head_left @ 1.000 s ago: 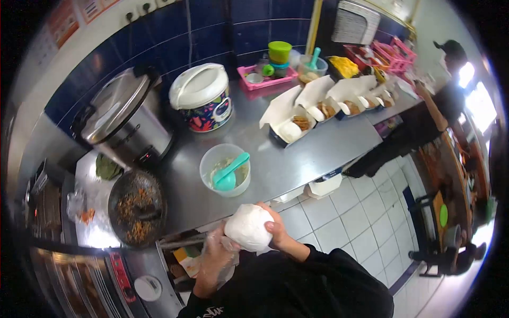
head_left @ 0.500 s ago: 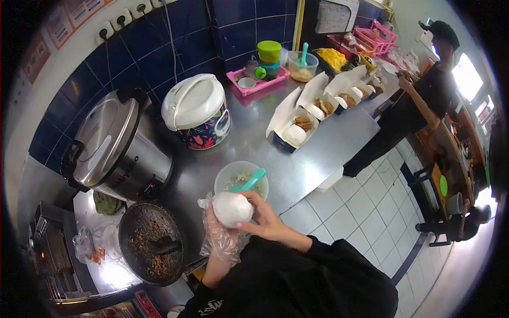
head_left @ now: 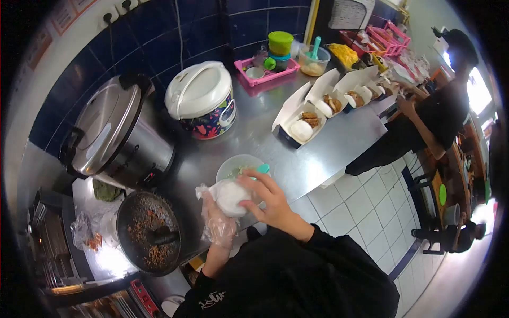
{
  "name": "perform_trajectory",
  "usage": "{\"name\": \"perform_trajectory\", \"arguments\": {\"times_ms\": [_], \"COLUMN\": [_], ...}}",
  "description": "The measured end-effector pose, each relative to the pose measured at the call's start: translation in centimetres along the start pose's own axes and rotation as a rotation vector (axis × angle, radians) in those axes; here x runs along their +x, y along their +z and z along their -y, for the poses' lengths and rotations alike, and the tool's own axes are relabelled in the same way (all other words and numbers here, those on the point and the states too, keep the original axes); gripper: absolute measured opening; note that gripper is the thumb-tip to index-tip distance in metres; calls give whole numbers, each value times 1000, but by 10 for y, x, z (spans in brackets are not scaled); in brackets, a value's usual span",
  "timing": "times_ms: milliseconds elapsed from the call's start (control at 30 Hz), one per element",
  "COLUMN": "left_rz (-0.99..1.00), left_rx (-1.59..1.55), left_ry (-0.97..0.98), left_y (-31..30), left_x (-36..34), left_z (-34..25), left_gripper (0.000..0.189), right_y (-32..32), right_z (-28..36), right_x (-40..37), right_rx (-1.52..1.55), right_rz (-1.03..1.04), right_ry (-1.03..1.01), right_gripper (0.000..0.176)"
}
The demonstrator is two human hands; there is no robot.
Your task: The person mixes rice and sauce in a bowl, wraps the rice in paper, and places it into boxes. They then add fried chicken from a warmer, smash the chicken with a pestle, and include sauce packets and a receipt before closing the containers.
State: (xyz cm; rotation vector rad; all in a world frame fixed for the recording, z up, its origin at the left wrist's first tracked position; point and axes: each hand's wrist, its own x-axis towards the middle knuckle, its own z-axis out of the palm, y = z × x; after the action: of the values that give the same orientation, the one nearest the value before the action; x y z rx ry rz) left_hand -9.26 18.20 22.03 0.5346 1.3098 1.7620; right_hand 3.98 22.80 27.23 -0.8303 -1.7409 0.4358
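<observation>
1. Two hands meet at a white ball (head_left: 231, 197) in the head view: the left hand (head_left: 218, 225), in a clear plastic glove, cups it from the left and below, while the bare right hand (head_left: 274, 206) curves over its right side, thumb apart from the fingers, gripping it between them.
2. Just beyond the hands, a clear bowl (head_left: 233, 165) stands on the table (head_left: 265, 130), partly hidden by the ball and the right hand; a teal spoon (head_left: 263, 168) shows at its right side.
3. Left of the hands lies a dark pan (head_left: 139, 246) with brown crumbs and a black utensil (head_left: 162, 236). Farther left and beyond stands a steel cooker (head_left: 117, 139).
4. Beyond the bowl are a white-lidded floral container (head_left: 204, 119) and a pink tray (head_left: 256, 81).
5. Ahead and right of the hands, open boxes (head_left: 289, 112) stand in a row; the nearest holds a white mound (head_left: 301, 130) beside brown pieces (head_left: 310, 119).
6. Well to the right, another person (head_left: 437, 114) in dark clothes and a cap stands at the table.
</observation>
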Motion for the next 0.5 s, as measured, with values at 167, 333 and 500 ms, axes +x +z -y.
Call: {"name": "perform_trajectory", "arguments": {"times_ms": [167, 333, 500], "left_rz": [-2, -4, 53], "left_rx": [-316, -457, -514], "left_ry": [-250, -299, -259], "left_y": [-5, 2, 3], "left_x": [19, 23, 17], "left_z": [10, 12, 9], "left_gripper": [49, 50, 48], "right_y": [25, 38, 29], "right_z": [-43, -53, -43], "right_x": [-13, -2, 12], "right_rx": [209, 146, 211], "right_rz": [142, 150, 274], "right_ry": [81, 28, 95], "right_gripper": [19, 9, 14]}}
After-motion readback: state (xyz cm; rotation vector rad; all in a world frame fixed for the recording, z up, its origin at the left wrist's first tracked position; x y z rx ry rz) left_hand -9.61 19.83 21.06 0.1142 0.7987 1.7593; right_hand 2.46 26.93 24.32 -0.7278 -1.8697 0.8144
